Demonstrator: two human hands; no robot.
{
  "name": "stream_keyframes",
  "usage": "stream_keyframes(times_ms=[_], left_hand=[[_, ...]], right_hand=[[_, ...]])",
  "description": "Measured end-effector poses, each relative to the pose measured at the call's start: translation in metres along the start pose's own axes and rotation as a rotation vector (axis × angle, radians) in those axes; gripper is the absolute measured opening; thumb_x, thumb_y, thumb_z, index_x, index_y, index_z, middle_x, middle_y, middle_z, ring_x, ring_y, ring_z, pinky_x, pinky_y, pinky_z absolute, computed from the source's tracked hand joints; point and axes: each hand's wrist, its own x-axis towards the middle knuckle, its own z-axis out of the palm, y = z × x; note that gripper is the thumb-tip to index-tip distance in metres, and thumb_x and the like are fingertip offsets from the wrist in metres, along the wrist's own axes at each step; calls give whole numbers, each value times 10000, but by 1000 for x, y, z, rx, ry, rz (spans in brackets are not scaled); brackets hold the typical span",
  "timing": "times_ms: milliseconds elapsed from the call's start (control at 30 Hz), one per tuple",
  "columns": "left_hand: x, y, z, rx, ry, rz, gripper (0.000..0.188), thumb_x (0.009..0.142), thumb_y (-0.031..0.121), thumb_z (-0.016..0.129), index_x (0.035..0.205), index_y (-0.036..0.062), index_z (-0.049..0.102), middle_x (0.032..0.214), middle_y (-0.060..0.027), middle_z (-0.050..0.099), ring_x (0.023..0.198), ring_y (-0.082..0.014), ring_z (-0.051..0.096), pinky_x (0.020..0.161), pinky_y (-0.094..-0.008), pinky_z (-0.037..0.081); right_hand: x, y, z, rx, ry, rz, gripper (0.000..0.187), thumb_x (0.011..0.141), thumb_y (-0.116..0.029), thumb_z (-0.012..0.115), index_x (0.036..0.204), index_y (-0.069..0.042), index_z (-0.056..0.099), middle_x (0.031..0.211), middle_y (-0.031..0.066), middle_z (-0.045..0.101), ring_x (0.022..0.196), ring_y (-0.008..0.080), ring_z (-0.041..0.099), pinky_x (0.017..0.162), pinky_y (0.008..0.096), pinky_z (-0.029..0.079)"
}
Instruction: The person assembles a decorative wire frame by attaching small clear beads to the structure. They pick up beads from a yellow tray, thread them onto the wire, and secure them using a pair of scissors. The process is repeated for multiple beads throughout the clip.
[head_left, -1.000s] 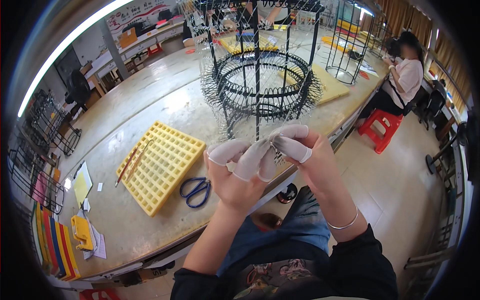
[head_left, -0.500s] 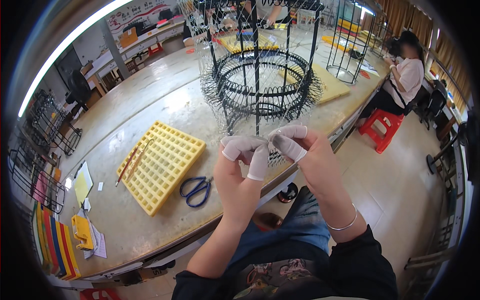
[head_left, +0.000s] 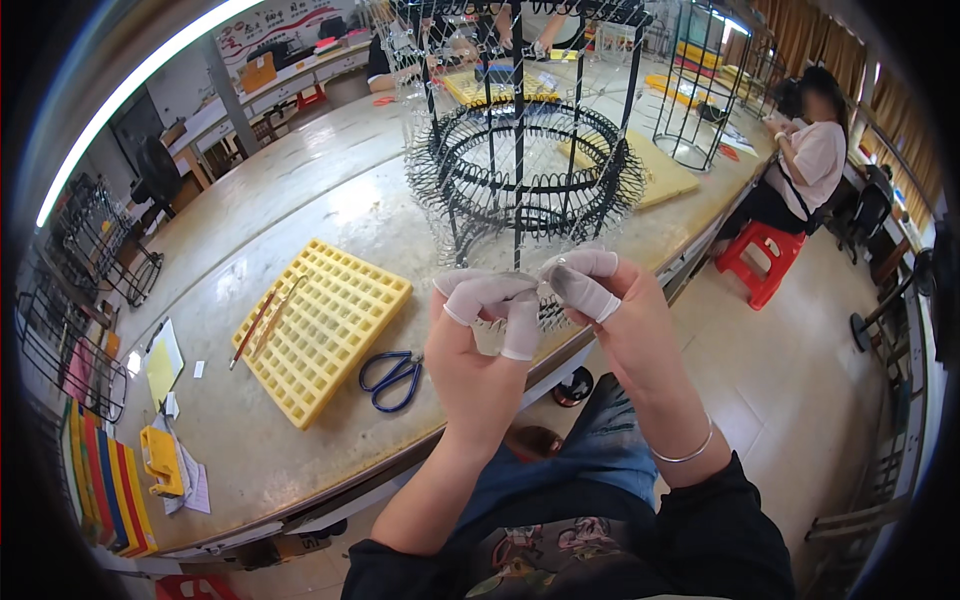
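My left hand (head_left: 480,345) and my right hand (head_left: 630,320) meet at the table's front edge, with white cots on the thumbs and fingers. Each pinches closed, the fingertips almost touching. What lies between them is too small to make out. Just behind them stands a black wire rack (head_left: 530,186) with hooked rings, hung all round with thin silvery chains (head_left: 422,165). Some chain ends show below and between my hands. To the left, a yellow gridded foam tray (head_left: 335,335) carries tweezers (head_left: 279,318) and a reddish-brown stick (head_left: 254,331). Blue-handled scissors (head_left: 392,381) lie beside the tray.
A yellow tape dispenser (head_left: 161,460) rests on papers at the left, near coloured boards (head_left: 105,480). Another wire rack (head_left: 690,100) stands at the far right. A person (head_left: 810,150) sits there on a red stool (head_left: 762,262). Other people's hands (head_left: 545,40) work across the table.
My hands stay pinched together in nearly the same place; the right fingertips have shifted slightly. The rack appears a little further right in the picture.
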Motion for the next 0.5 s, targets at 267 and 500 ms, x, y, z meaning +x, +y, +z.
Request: stream_keyframes(times_ms=[267,500], left_hand=[[-6,1,3,-10,23,-7,121,747,-32,635,858,15,627,869,-49,555,771,-123,505,695,-241,423],[-4,3,2,51,33,12,115,741,-45,636,841,11,624,857,-56,560,770,-131,522,694,-240,433]], right_hand=[[-1,2,4,95,-8,13,132,854,-104,658,950,-13,663,829,-25,616,773,39,532,694,197,425],[-1,2,11,-119,107,-120,94,857,-69,644,937,-24,665,862,-26,590,782,43,535,706,200,434]])
